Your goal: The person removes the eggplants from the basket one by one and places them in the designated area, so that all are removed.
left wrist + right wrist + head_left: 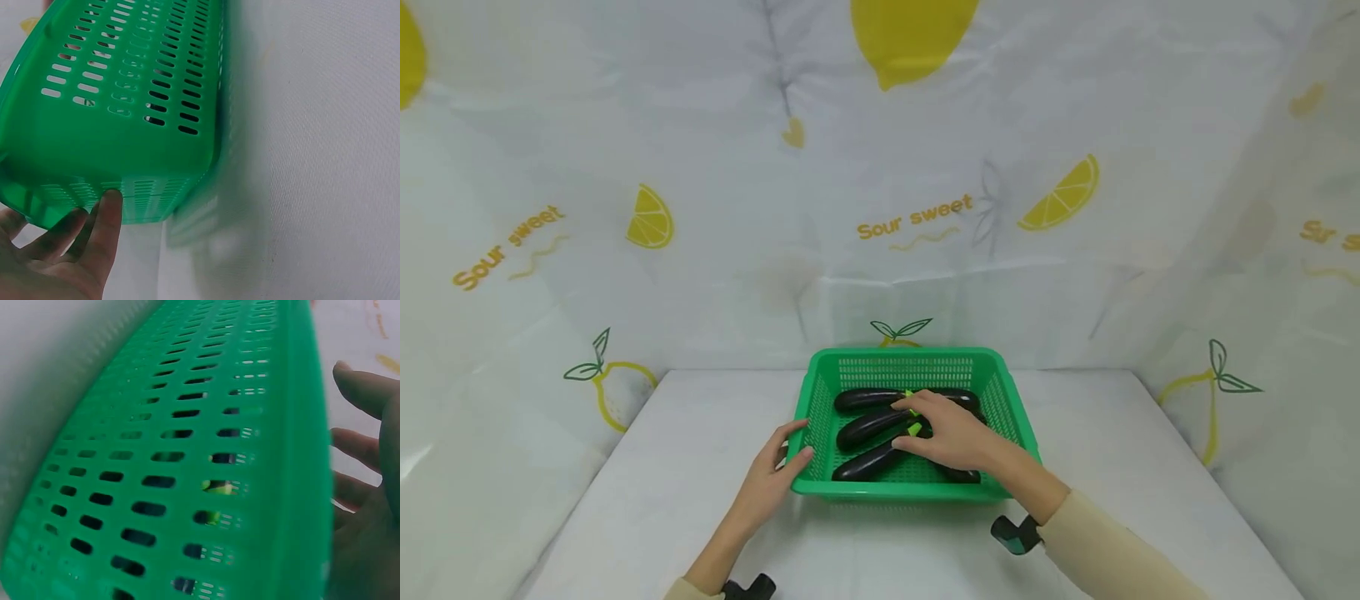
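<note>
Inside basket (910, 490), nearest-L eggplant (861, 467) — long axis diag., stem (914, 429) (grn) back-R.

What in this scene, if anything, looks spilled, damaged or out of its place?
Nothing stands out: the visible eggplants all lie inside the green basket, the basket sits upright on the table, and I see no spill or damage.

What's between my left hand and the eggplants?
In the head view, just the basket's left wall lies between your left hand and the nearest eggplant.
</note>
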Demonstrator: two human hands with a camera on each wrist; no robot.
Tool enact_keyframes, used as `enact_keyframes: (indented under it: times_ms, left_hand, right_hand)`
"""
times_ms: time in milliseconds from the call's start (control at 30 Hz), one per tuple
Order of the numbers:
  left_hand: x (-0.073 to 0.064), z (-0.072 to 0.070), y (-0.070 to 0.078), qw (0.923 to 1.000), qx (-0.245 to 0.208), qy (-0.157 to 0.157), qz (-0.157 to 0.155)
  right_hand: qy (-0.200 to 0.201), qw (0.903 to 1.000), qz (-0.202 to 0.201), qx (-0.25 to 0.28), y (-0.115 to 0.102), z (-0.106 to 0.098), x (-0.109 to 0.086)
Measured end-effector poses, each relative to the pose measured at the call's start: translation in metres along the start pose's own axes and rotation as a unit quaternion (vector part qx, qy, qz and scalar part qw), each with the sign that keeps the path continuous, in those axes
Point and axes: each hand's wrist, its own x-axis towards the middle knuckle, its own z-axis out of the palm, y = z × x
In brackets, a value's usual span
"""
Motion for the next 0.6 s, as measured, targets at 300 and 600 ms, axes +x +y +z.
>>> enact_keyframes:
  times_ms: [300, 600]
  left_hand:
    - [0.002, -0.003, 0.005, 1.0, -0.003, 0.004, -0.004]
    - [-0.001, 0.0, 0.003, 1.0, -0.005, 0.003, -0.004]
  right_hand:
    - [-0.038, 0.999, -0.011, 0.017, 0.006, 0.018, 0.02]
    - [-0.073, 0.9973, 0.001, 0.014, 0.005, 0.032, 0.025]
